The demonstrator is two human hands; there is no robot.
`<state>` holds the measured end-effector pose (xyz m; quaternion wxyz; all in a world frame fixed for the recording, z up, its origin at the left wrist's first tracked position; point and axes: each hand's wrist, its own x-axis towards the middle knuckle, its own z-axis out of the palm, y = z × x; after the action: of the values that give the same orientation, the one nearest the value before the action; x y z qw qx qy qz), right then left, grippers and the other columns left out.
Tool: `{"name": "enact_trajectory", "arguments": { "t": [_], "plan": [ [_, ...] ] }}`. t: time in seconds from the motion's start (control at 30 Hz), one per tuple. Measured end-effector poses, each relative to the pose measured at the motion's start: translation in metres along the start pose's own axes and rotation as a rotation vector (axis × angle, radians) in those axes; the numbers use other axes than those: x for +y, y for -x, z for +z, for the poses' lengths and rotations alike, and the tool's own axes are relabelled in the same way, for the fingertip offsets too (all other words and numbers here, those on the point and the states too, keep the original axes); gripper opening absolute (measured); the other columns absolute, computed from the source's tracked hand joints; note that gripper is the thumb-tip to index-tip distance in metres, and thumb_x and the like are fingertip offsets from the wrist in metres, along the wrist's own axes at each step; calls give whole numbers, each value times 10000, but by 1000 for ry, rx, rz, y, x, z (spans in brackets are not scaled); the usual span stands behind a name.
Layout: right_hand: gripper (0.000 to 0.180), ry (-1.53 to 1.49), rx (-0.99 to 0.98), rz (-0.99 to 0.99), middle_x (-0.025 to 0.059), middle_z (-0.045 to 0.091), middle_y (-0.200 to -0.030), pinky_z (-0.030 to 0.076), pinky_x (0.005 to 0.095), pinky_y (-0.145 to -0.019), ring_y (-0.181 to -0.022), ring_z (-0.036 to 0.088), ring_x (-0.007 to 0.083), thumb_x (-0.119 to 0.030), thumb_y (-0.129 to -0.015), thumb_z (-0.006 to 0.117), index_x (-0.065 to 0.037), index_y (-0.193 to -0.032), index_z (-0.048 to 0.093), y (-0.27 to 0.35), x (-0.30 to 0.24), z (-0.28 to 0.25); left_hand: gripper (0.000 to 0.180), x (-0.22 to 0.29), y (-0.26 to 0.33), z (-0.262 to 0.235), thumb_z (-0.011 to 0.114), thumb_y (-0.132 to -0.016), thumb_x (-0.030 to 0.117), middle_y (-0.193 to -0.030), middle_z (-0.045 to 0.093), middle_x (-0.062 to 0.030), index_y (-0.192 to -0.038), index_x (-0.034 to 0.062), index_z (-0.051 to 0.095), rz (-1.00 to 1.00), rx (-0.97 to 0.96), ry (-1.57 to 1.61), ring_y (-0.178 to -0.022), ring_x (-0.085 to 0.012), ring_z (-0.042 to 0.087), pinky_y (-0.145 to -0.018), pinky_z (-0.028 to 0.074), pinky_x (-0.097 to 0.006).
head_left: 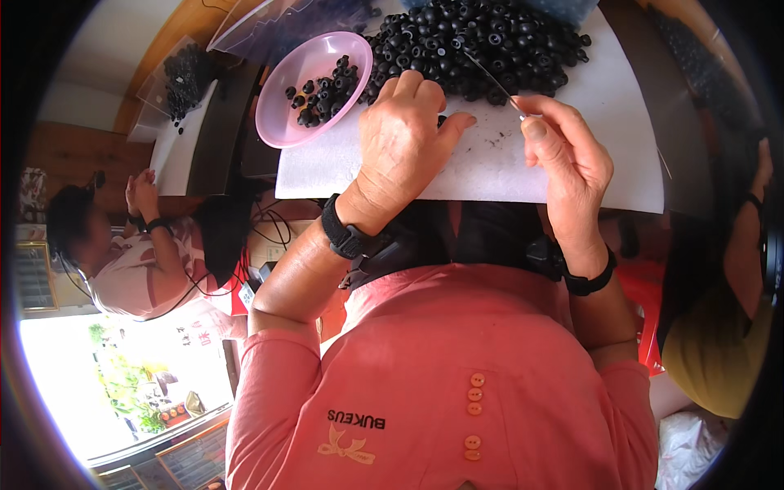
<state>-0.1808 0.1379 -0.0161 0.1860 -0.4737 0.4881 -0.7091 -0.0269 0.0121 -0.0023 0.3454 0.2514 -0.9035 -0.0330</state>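
In front of me, my left hand (pixel 406 131) is curled at the near edge of a heap of small black round parts (pixel 482 45), its back turned up. A bit of black part (pixel 442 120) shows between its thumb and forefinger; the other fingertips are hidden. My right hand (pixel 569 151) pinches a thin, pointed metal pick (pixel 490 77) between thumb and fingers. The pick's tip reaches up left over the heap. Left of the heap, a pink plastic bowl (pixel 269 114) tilts slightly and holds several black parts.
A white sheet (pixel 588 171) covers the table under the heap, with dark crumbs near my hands. Behind the bowl stands a clear plastic bin (pixel 269 28). One person (pixel 147 269) sits at another table on the left; another person's arm (pixel 743 245) is at the right.
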Motion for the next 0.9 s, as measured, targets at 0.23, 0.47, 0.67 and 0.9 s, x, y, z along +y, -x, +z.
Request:
{"name": "enact_trajectory", "arguments": {
  "t": [0.23, 0.47, 0.67, 0.9],
  "plan": [
    [164, 24, -14, -7, 36, 722, -967, 447, 178, -657, -711, 523, 28, -87, -944, 693, 17, -1071, 694, 1, -1, 1, 185, -13, 18, -17, 771, -738, 56, -835, 623, -72, -893, 34, 673, -21, -45, 200, -739, -214, 613, -594, 487, -323],
    [161, 81, -42, -20, 57, 728, -978, 463, 180, -665, -717, 547, 36, -75, -939, 696, 25, -1065, 690, 0, -5, 3, 241, -1, 18, -19, 791, -712, 46, -872, 613, -85, -923, 29, 676, 57, -47, 51, -823, -265, 609, -675, 518, -354],
    [164, 90, -68, -8, 58, 729, -966, 467, 183, -662, -713, 543, 39, -69, -933, 701, 25, -1067, 690, 0, -5, 3, 246, -11, 13, -14, 761, -725, 15, -931, 595, -100, -954, 21, 670, 137, -160, -15, -852, -301, 593, -707, 520, -376],
    [164, 141, -112, 35, 64, 731, -955, 488, 197, -681, -717, 573, 56, -69, -925, 704, 24, -1059, 693, 0, -9, 4, 160, -7, 16, -18, 662, -888, -1, -998, 644, -49, -1047, 12, 676, -265, -197, 788, -828, -138, 613, -619, 492, -265]
  ]
}}
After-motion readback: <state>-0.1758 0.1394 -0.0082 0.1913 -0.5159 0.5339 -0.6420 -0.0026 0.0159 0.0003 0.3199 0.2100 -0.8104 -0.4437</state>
